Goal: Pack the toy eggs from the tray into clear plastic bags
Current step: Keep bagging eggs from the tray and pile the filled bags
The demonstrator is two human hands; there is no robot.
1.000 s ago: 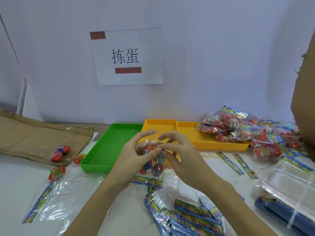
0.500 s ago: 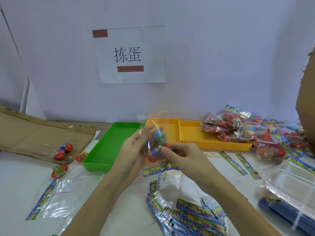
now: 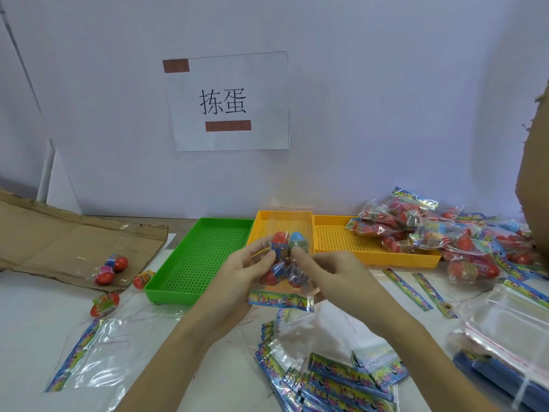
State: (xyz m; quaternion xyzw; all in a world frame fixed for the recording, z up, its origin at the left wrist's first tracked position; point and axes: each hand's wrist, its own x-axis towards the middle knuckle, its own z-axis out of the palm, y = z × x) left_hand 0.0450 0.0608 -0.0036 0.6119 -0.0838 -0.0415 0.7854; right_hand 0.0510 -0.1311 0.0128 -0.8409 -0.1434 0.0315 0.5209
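White tabletop (image 3: 35,337); at frame centre your left hand (image 3: 237,281) and right hand (image 3: 329,272) pinch a clear bag (image 3: 282,263) of toy eggs (image 3: 279,237), fingers clamped on it.

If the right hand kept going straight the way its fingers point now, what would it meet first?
The right hand points leftward into the clear bag of eggs it already pinches. Past that, the left hand's fingers gripping the bag's other side come next. Depth looks about level, though one view can't confirm.

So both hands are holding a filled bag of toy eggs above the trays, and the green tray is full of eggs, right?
Not quite. The head view shows the green tray with no eggs in it. The rest stands: the left hand and right hand both hold the filled bag of toy eggs above the trays.
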